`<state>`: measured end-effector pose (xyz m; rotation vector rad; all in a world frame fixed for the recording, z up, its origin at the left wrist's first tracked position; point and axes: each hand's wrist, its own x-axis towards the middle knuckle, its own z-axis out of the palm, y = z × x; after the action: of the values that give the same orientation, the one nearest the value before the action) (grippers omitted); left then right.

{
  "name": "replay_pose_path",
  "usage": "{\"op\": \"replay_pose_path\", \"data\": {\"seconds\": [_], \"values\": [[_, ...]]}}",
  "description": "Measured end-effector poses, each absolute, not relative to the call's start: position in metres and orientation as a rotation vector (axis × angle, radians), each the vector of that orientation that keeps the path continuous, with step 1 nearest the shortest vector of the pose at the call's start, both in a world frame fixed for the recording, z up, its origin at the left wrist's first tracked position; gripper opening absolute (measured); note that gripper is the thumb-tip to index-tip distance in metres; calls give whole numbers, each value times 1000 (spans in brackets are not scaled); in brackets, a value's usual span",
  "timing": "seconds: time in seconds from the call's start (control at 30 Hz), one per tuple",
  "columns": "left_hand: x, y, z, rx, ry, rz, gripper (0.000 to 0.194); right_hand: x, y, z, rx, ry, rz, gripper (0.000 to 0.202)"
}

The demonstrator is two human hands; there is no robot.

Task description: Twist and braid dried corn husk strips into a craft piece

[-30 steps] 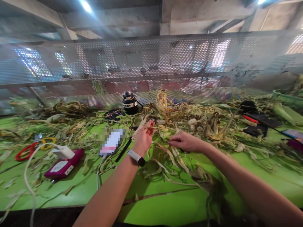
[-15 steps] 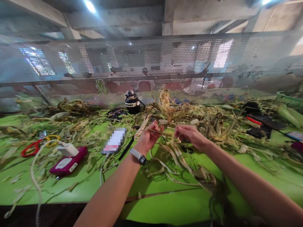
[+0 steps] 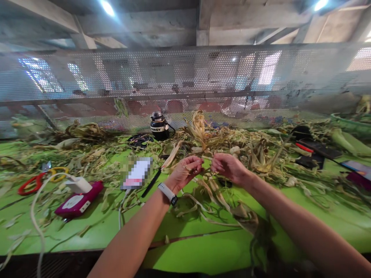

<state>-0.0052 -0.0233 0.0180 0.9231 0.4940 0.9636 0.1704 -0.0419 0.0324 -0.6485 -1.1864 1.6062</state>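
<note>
Both hands are raised over the middle of the green table [image 3: 185, 262], close together. A thin pale strip of dried corn husk [image 3: 206, 157] spans the short gap between them. My left hand [image 3: 185, 173], with a white-strapped watch on its wrist, pinches one end. The fingers of my right hand [image 3: 230, 168] are curled closed at the other end. Just below hang or lie longer dried husks [image 3: 216, 189]; whether they touch the hands I cannot tell. A bunched upright husk [image 3: 198, 129] stands beyond the hands.
Husk scraps cover much of the table. At left are red-and-yellow scissors [image 3: 34, 183], a magenta power bank [image 3: 78, 200] with a white cable, and a phone [image 3: 137, 173]. A black jar [image 3: 159, 129] stands before the perforated metal screen [image 3: 185, 77]. A green basket [image 3: 348, 122] is at far right.
My left hand has turned and moved slightly right and down, its fingers now closing toward my right hand. My right hand has shifted slightly left. The pale strip now shows between them.
</note>
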Motion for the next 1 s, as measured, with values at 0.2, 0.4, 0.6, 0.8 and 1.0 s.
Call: {"op": "replay_pose_path", "data": {"seconds": [0.2,0.4,0.6,0.8,1.0], "values": [[-5,-14,13,753,484,1042,9,169,-47,34,-615,-1185,1575,26],[-1,-16,6,798,721,1144,29,160,-39,46,-505,-768,1674,20],[9,-33,15,1105,564,1179,41,140,-15,68,-564,-666,1652,28],[0,-15,19,992,690,1570,21,124,-4,81,-598,-1073,1508,17],[-24,0,32,695,747,1663,26,170,14,91,-1007,-1537,1297,13]]}}
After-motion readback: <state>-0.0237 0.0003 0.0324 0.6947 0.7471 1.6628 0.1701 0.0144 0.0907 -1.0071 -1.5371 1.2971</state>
